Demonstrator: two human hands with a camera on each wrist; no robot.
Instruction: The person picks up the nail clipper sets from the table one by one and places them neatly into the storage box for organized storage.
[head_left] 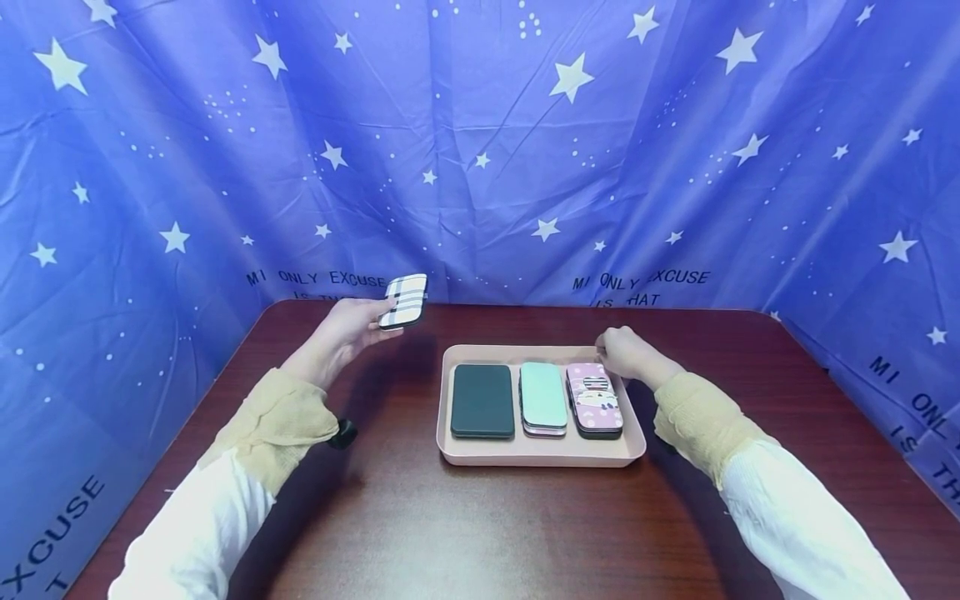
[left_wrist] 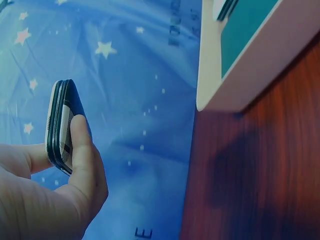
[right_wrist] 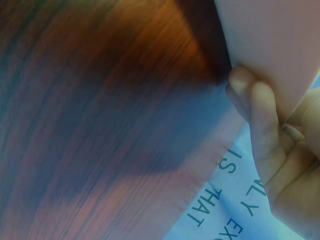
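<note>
My left hand [head_left: 348,329] holds a small flat clamshell case [head_left: 406,300] with a white and dark plaid cover, pinched between thumb and fingers above the table, left of the tray. In the left wrist view the edge of this plaid case [left_wrist: 59,130] shows dark rims pressed together. The far right corner of a shallow pink tray [head_left: 540,458] is gripped by my right hand [head_left: 626,354]. Its fingers [right_wrist: 265,107] curl against the outer wall in the right wrist view. Inside the tray lie a dark green case [head_left: 482,400], a mint case [head_left: 543,394] and a pink patterned case [head_left: 595,400].
The tray stands on a dark reddish wooden table [head_left: 480,533]. Behind and at both sides hangs a blue curtain [head_left: 480,200] with white stars and black lettering. A small black object [head_left: 343,434] shows beside the left cuff.
</note>
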